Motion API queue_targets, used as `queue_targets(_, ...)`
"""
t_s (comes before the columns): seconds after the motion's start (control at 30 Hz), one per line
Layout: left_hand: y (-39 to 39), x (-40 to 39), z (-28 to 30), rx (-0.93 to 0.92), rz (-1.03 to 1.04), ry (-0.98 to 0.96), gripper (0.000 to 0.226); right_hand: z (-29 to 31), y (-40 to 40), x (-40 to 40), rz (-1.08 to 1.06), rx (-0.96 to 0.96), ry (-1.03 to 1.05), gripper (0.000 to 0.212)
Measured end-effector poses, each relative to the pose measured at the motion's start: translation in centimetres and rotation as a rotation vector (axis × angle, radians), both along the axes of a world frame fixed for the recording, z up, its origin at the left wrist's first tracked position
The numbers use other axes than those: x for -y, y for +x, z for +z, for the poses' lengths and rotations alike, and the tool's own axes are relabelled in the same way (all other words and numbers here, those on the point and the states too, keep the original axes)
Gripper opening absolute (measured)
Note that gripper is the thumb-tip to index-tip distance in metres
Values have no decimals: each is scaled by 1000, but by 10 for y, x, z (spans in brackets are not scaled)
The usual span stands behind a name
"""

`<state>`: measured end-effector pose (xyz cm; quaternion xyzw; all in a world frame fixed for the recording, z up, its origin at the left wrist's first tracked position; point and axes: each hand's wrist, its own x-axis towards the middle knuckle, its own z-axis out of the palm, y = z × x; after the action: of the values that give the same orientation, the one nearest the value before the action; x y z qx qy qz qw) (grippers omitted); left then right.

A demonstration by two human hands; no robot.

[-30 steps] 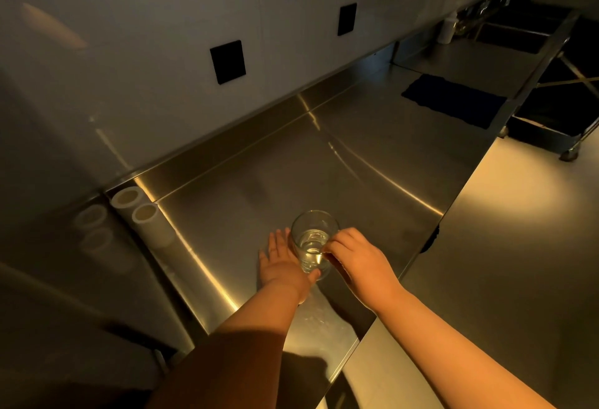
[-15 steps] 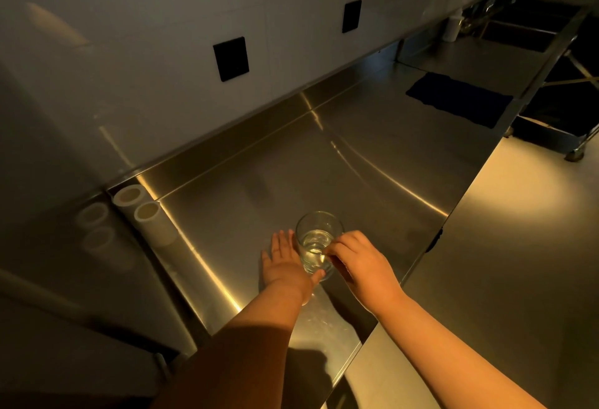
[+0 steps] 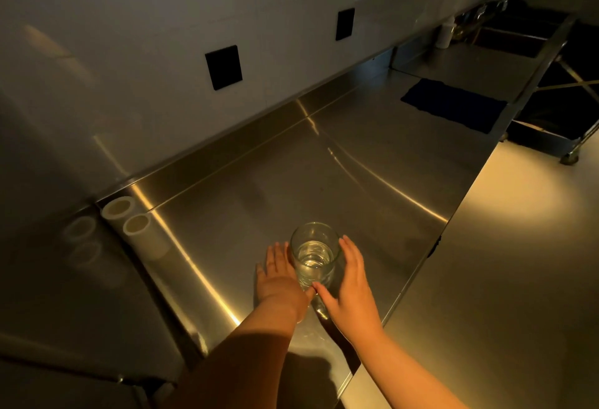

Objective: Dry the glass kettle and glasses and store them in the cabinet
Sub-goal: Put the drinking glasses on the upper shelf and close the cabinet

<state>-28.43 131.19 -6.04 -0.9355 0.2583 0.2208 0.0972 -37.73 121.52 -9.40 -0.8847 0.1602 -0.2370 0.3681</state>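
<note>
A clear glass (image 3: pixel 312 253) stands upright on the steel counter (image 3: pixel 356 181), near its front edge. It looks to have some water or a thick base at the bottom. My left hand (image 3: pixel 278 279) lies against the glass's left side with its fingers straight. On the right side my right hand (image 3: pixel 353 285) lies flat against it. Both thumbs meet at the near side, so the two hands cup the glass between them. No kettle or cabinet is in view.
Two white tubes (image 3: pixel 129 220) lie at the counter's left end by a steel side panel. A dark cloth (image 3: pixel 453 104) lies far right on the counter, before a sink (image 3: pixel 512 39) and a white bottle (image 3: pixel 444 34). A wheeled trolley (image 3: pixel 570 155) stands on the floor.
My right hand has uncurled from the near right rim and now lies flat along the glass's right side. The left hand and the glass have stayed put.
</note>
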Motion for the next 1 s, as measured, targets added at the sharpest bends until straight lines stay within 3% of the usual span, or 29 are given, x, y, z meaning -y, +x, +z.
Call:
queue_targets(0.17,3,0,-1,-26,17,-74,85,-17,11,-3,-9,1,149,91)
queue_targets(0.43,4,-1,2,-46,-8,-111,69,-25,26,-4,-76,57,189,105)
queue_targets(1.0,5,2,7,-67,14,-104,67,-21,34,-8,-173,95,305,112)
